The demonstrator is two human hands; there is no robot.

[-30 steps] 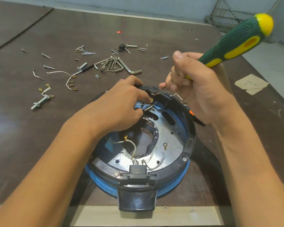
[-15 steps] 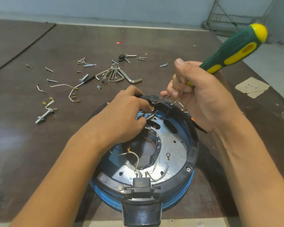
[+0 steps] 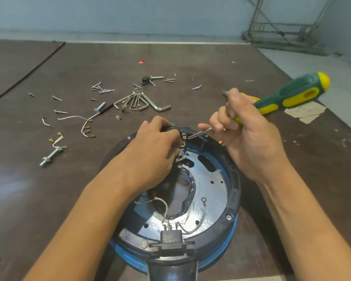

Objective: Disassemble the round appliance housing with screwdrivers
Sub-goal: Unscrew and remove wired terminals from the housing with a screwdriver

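The round housing (image 3: 234,191) sits at the lower centre of the frame on a dark brown table (image 3: 49,199), open side up. It has a black rim over a blue body, and a shiny metal plate (image 3: 213,191) with a large hole inside. A black socket (image 3: 170,238) sits at its near edge, with pale wires (image 3: 164,207) looping from it across the plate.

The left hand (image 3: 154,151) lies over the far left part of the rim. Its fingers are curled and pinch a thin wire (image 3: 179,146) with a brass end. The right hand (image 3: 249,138) is wrapped round a green and yellow screwdriver (image 3: 292,96), whose handle points to the upper right. Its metal tip touches the inside of the far rim, just beside the left fingertips.

Beyond the housing, in the middle of the frame, lies a bunch of hex keys (image 3: 138,103). Loose screws (image 3: 101,88) are scattered around them, with a small black knob (image 3: 145,80) further back. To the left lie white wires with brass ends (image 3: 83,124) and a bolt (image 3: 51,155) with a nut. A torn scrap of paper (image 3: 306,112) lies at the right edge of the table. A metal frame (image 3: 282,27) stands at the upper right.
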